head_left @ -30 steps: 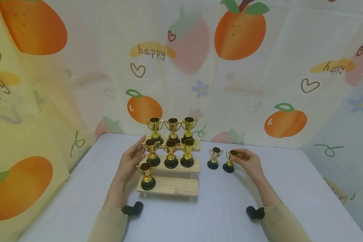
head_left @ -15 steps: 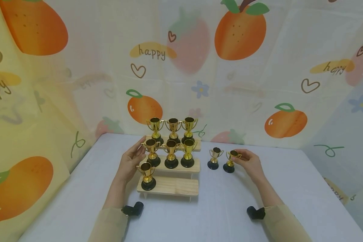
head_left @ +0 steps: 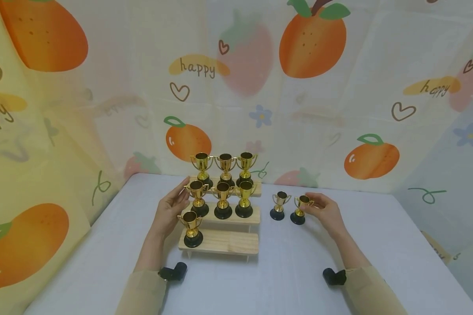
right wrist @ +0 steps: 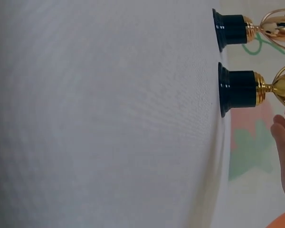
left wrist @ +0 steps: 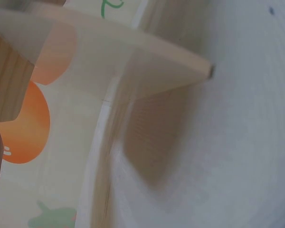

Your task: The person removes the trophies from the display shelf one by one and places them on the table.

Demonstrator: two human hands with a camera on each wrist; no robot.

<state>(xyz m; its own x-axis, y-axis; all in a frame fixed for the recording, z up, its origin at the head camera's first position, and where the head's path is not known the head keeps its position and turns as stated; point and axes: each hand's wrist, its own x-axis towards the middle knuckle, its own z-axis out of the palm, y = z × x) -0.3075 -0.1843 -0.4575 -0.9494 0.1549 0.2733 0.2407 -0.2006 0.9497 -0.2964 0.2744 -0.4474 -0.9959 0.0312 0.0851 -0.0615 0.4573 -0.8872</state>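
Note:
A three-tier wooden stand carries small gold trophy cups on black bases. Three stand on the top tier, three on the middle tier, and one trophy on the left of the lowest. My left hand is against the stand's left side, fingers reaching up to the top tier; the left wrist view shows a wooden board end near a finger. On the right, my right hand pinches a gold trophy cup by its right handle. Its black base rests on the cloth in the right wrist view.
Left of the pinched cup stands another, paler gold trophy, between it and the stand. A white cloth covers the table. Close behind the top tier hangs a fruit-printed curtain, which also runs along the left side.

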